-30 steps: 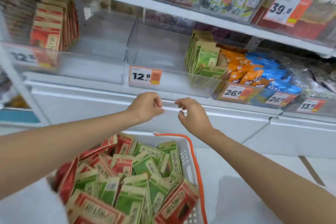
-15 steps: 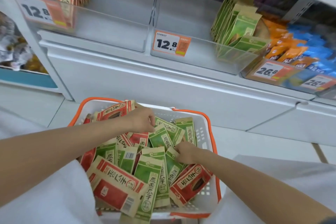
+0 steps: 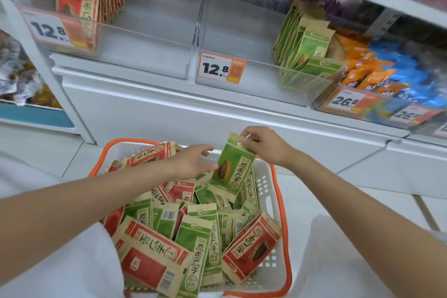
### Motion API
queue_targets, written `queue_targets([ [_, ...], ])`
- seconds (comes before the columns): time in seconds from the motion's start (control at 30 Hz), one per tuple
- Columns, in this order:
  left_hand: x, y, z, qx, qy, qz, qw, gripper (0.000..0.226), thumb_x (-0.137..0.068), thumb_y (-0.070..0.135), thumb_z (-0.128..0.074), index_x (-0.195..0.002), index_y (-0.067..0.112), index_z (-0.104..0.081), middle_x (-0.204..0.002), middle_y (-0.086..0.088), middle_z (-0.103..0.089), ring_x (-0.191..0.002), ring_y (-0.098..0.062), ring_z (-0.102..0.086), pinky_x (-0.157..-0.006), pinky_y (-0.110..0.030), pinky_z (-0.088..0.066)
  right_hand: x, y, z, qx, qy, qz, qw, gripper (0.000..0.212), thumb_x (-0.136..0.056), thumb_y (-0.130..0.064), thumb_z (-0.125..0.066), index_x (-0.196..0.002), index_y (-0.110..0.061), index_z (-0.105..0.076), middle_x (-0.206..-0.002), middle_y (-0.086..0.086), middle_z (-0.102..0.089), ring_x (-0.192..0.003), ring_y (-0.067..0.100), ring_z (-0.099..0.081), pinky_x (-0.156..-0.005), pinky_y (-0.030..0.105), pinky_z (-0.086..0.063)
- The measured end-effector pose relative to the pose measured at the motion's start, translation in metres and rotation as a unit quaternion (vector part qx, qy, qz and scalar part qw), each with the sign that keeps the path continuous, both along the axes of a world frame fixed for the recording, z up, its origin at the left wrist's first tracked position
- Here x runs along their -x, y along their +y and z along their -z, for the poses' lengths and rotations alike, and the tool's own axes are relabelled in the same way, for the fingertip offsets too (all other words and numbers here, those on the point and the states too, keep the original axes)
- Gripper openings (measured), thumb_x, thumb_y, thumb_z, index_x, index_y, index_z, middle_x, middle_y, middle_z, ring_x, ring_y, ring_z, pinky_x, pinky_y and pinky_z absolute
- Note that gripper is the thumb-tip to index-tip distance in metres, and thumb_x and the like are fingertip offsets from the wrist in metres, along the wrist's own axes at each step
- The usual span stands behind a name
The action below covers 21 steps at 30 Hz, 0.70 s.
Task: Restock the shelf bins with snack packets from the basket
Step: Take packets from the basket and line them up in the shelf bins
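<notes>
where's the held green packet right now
Head view, centre: the green packet is above the basket's far end, top pinched by the right hand, left hand beside it.

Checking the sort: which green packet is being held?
The upright green packet pinched at its top by the right hand; the others lie loose in the basket.

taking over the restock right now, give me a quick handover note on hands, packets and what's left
Right hand pinches the top of a green packet, held upright above the basket. Left hand is open beside that packet; contact is unclear.
A pile of packets, red and green, fills the basket.
On the shelf, the green-packet bin has a row at its right end, and the red-packet bin has a row at its left end.
Done: one green packet picked.
Left: place it in the green-packet bin, then shelve the rest by colour.
</notes>
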<state>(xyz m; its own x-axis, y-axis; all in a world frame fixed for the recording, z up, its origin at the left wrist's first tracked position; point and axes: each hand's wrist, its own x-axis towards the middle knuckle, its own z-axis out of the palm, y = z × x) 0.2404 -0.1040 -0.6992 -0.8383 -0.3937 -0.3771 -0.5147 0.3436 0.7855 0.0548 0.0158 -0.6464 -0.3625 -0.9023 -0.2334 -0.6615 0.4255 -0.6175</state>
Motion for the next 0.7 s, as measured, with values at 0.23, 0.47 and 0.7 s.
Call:
queue_targets([
  [0.23, 0.018, 0.01, -0.014, -0.076, 0.144, -0.033, 0.986, 0.02, -0.089, 0.018, -0.068, -0.11, 0.018, -0.068, -0.108, 0.0, -0.072, -0.106, -0.015, -0.065, -0.1, -0.042, -0.049, -0.001, 0.006, -0.052, 0.061, -0.029, 0.008, 0.998, 0.003, -0.094, -0.012, -0.06, -0.092, -0.012, -0.062, -0.077, -0.002, -0.066, -0.063, 0.007, -0.057, -0.059, 0.022, -0.044],
  [0.47, 0.065, 0.018, -0.079, 0.013, 0.218, 0.004, 0.976, 0.012, -0.085, 0.019, -0.074, -0.096, 0.017, -0.073, -0.093, 0.001, -0.073, -0.083, -0.018, -0.07, -0.083, -0.041, -0.056, 0.034, 0.035, -0.113, 0.018, 0.13, 0.028, 0.991, 0.017, -0.077, -0.016, -0.079, -0.086, -0.016, -0.065, -0.082, 0.001, -0.068, -0.073, 0.018, -0.062, -0.067, 0.037, -0.052],
  [0.7, 0.167, 0.02, -0.168, 0.09, 0.325, 0.015, 0.941, 0.02, -0.086, 0.021, -0.073, -0.104, 0.013, -0.069, -0.091, 0.003, -0.068, -0.082, -0.014, -0.062, -0.082, -0.032, -0.051, 0.091, 0.054, -0.216, 0.113, 0.31, 0.088, 0.94, 0.038, -0.081, -0.022, -0.078, -0.115, -0.011, -0.066, -0.114, 0.004, -0.066, -0.105, 0.022, -0.059, -0.083, 0.024, -0.039],
])
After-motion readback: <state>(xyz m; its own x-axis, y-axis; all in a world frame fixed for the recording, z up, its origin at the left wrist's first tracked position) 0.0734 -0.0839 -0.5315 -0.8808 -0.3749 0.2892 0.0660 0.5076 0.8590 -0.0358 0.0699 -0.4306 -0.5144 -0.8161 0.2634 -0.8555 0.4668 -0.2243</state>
